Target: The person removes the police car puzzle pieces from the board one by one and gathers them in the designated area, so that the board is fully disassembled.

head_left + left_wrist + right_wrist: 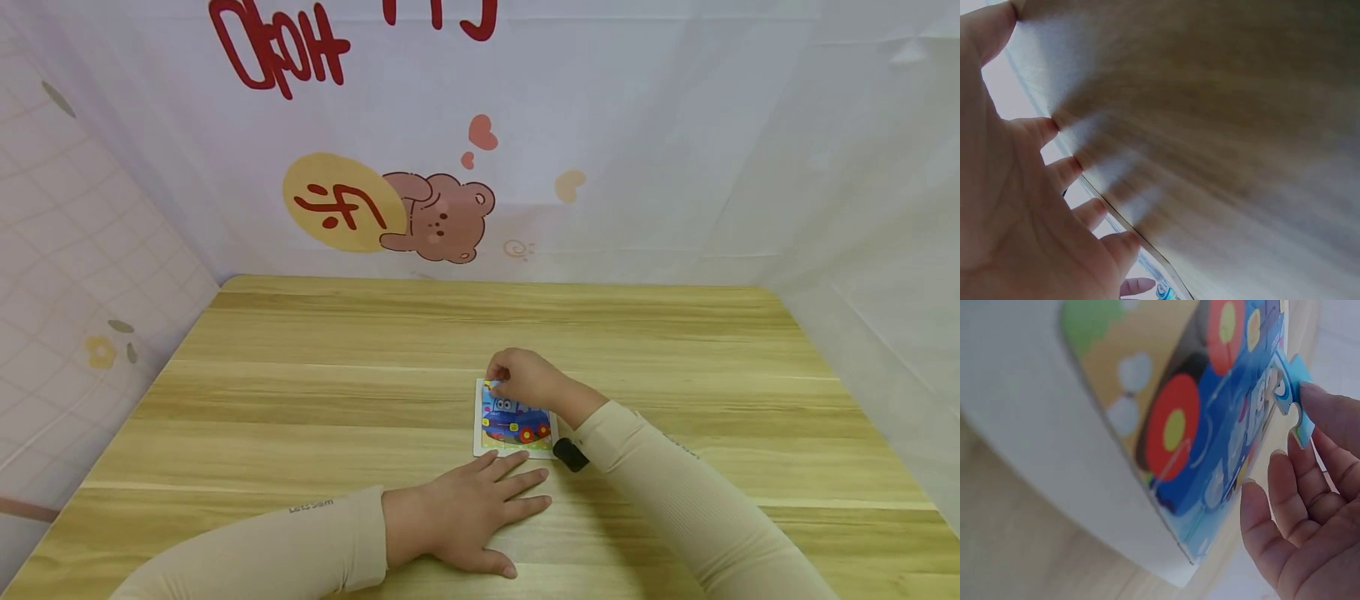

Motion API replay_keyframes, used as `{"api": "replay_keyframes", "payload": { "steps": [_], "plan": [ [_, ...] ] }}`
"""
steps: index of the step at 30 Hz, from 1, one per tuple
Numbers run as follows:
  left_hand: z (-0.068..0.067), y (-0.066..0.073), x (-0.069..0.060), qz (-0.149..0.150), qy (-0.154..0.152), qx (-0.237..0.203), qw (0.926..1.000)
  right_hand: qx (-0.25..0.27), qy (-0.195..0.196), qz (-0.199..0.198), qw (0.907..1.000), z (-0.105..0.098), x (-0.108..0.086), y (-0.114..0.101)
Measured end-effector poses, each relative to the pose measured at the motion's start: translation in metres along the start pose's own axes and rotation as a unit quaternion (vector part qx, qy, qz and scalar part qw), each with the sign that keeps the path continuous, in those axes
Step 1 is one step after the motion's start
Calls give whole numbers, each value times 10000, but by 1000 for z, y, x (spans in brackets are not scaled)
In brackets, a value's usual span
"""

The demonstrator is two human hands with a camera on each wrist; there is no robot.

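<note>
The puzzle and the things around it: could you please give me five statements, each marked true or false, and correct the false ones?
1. The right hand holds a puzzle piece. True.
2. The puzzle stands upright on the table. False: it lies flat there.
3. The left hand has its fingers spread. True.
4. The wheels in the puzzle's picture are green. False: they are red with yellow centres.
5. A bear is pictured beyond the far edge of the table. True.
</note>
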State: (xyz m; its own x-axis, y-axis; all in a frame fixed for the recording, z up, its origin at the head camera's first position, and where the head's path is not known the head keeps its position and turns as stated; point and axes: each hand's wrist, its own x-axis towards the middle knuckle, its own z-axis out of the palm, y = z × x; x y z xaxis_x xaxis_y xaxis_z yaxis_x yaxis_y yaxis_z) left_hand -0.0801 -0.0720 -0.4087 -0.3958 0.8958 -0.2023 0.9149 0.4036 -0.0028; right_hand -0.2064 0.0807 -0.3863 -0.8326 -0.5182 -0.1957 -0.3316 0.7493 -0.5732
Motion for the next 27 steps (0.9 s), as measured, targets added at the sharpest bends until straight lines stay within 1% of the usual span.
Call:
{"api": "replay_keyframes", "payload": {
  "steps": [4, 10, 14, 20, 23, 27],
  "plan": [
    [0, 0, 0, 9, 39, 11, 10000, 195, -13, -93, 9998, 0, -1, 0],
    [-1, 0, -1, 4, 18, 26, 10000, 799, -122, -253, 9964, 1, -3, 5],
    [-1, 0, -1, 3, 27, 26, 10000, 1214, -91, -296, 9921, -1, -4, 7],
    [-1, 0, -1, 21, -15, 3, 10000, 1850, 11, -88, 9827, -7, -8, 11],
    [-1, 0, -1, 28, -20, 37, 10000, 2000, 47, -12, 9798, -11, -10, 15],
    [-1, 0, -1, 24, 2, 55, 10000, 2072, 136, 76, 9782, -16, -16, 22]
  ]
}}
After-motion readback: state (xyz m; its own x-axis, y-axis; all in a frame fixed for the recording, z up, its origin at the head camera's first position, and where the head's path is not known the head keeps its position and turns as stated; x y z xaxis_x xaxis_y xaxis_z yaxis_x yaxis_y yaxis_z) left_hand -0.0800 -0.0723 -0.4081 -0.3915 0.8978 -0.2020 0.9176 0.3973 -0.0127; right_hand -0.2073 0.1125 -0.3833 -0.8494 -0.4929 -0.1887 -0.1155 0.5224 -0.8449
